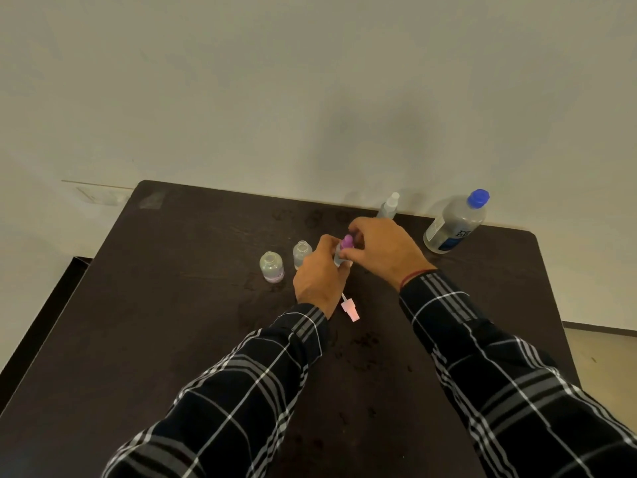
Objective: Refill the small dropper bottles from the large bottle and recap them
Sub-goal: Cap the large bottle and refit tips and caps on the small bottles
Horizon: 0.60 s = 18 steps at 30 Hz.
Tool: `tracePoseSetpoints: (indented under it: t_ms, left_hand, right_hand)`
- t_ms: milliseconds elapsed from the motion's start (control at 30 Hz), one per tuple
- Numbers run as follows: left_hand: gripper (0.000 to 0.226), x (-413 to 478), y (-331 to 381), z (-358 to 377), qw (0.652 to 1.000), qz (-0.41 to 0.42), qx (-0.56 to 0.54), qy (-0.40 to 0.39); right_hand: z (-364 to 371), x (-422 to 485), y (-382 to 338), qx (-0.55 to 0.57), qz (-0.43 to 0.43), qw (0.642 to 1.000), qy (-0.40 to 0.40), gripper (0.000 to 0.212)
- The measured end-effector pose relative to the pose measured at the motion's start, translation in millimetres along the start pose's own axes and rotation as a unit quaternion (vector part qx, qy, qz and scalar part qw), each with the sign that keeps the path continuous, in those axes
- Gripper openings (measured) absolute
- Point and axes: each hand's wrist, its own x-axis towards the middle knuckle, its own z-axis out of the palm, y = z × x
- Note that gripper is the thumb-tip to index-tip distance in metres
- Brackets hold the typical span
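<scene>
Roughly midway across the counter, my left grip curls round a small dropper bottle while my right grip pinches its purple cap; light, squeezable plastic, I judge, best held low on its body.

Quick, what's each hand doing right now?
Left hand: grips the small bottle.
Right hand: pinches its purple cap.

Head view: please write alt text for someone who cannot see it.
The left hand grips a small bottle while the right hand pinches its purple cap. Two open bottles stand left of it, a pink cap lies nearer, and the large bottle stands far right.
</scene>
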Motion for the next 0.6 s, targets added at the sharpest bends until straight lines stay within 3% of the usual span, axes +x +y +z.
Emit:
tracePoseSetpoints:
  t_ms: [67, 200, 400, 500, 600]
  left_hand:
    - [0.035, -1.0, -0.6, -0.7, 1.0, 0.006, 0.0, 0.011]
    - [0.037, -2.1, -1.2, 0.0, 1.0, 0.005, 0.002, 0.008]
    - [0.041, -0.6, 1.7, 0.0, 1.0, -0.014, 0.021, -0.009]
    - [0.041, 0.6, 3.8, 1.1, 0.999, -0.03, 0.016, -0.014]
    - [0.04, -1.8, 1.7, 2.5, 1.0, -0.016, 0.0, 0.005]
  right_hand:
    - [-2.0, -1.2, 4.1, 0.042, -0.036, 0.998, -0.034, 0.037]
    - [-5.3, 2.6, 2.1, 0.0, -0.037, 0.998, -0.049, 0.025]
    - [-10.9, 3.0, -3.8, -0.046, -0.037, 0.996, -0.059, 0.024]
    - [-3.8, 1.2, -0.3, -0.008, -0.029, 0.999, -0.037, 0.021]
    - [17.4, -7.1, 11.7, 0.108, 0.003, 0.994, 0.022, 0.026]
